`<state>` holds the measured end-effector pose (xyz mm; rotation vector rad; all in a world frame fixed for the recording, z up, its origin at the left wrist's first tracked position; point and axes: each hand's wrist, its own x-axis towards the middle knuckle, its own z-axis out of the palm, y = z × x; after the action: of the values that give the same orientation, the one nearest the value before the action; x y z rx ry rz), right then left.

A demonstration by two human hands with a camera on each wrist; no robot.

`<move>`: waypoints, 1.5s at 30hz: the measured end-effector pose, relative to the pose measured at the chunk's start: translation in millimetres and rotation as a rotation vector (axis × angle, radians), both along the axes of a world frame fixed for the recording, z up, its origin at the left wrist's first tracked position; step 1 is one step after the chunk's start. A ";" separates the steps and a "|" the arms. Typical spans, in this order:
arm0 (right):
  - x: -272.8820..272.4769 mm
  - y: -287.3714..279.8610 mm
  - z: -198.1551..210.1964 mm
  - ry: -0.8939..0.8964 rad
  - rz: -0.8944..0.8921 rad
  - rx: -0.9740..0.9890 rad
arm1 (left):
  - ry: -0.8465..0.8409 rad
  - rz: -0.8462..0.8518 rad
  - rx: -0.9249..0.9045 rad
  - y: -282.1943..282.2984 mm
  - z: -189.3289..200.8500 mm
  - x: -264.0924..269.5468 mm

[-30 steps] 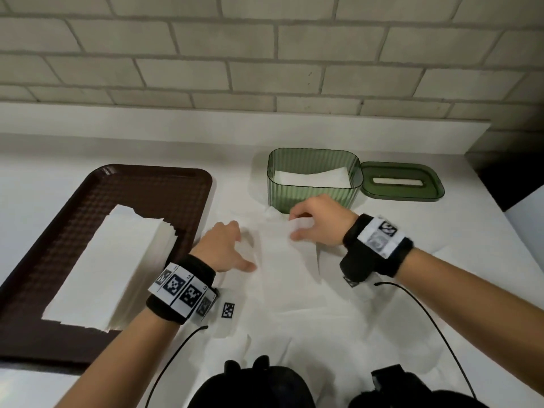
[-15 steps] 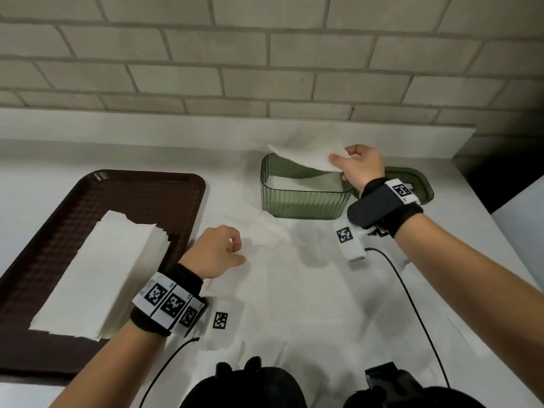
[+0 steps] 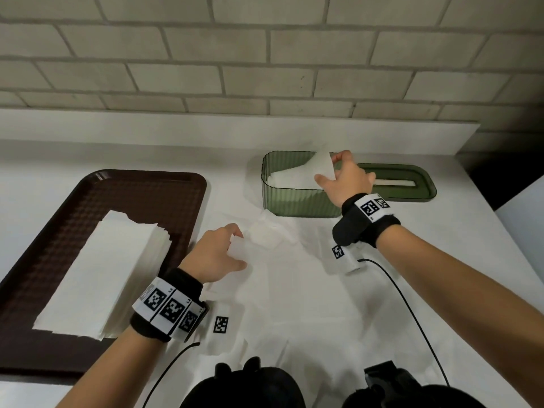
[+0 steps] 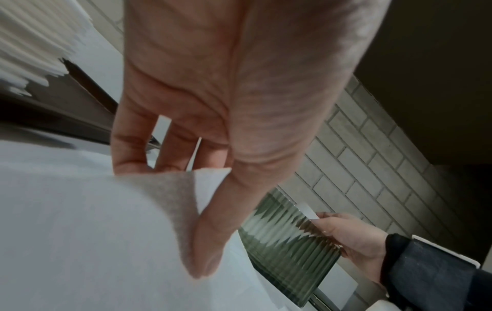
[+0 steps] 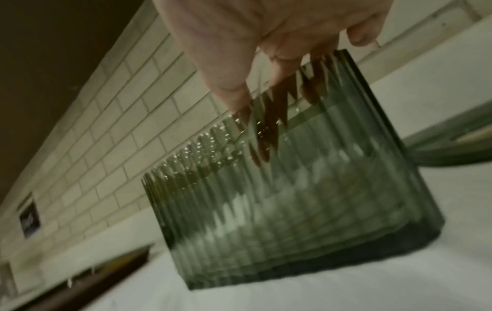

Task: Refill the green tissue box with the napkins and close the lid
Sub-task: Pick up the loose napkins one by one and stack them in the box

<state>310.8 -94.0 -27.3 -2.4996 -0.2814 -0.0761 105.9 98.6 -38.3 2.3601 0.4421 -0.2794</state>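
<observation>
The green ribbed tissue box (image 3: 294, 201) stands open at the back of the white table, with white napkins inside. Its green lid (image 3: 409, 184) lies flat just to the right. My right hand (image 3: 331, 169) is over the box's right end and pinches a white napkin (image 3: 312, 172) that slopes down into the box. The box (image 5: 293, 189) fills the right wrist view, with my fingers (image 5: 231, 88) at its rim. My left hand (image 3: 240, 248) rests on the table in front of the box and pinches the raised corner of a loose napkin (image 4: 186, 183).
A dark brown tray (image 3: 141, 195) at the left carries a tall stack of white napkins (image 3: 103, 275). A crumpled napkin (image 3: 265, 234) lies between my left hand and the box. More loose sheets cover the table in front. A brick wall and ledge run behind.
My right hand carried a napkin from the table up over the box and has now lowered it into the box. My left hand stayed near the loose napkins.
</observation>
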 end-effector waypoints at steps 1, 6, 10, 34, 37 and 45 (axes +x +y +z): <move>0.9 -1.1 -0.8 -0.021 0.016 -0.060 | 0.000 0.003 -0.006 0.1 0.0 -0.1; -2.6 -13.4 11.3 -0.305 0.006 -0.169 | 0.024 0.035 -0.012 6.0 -2.7 -3.8; -42.9 -19.5 15.4 -0.260 0.440 0.035 | 0.028 0.050 -0.003 8.0 -4.4 -6.4; -70.3 -24.3 61.1 0.252 0.865 0.334 | -0.572 0.150 -0.340 13.9 57.6 -16.7; -74.6 -8.3 67.2 0.241 0.883 0.443 | -0.731 0.116 -0.584 -4.3 83.1 -20.3; -80.2 5.6 69.6 0.237 0.801 0.577 | -0.777 0.055 -0.670 -9.3 88.9 -23.6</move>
<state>230.6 -88.5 42.3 -1.6637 -0.9753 0.4028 82.3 89.3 50.6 1.6177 0.0151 0.4509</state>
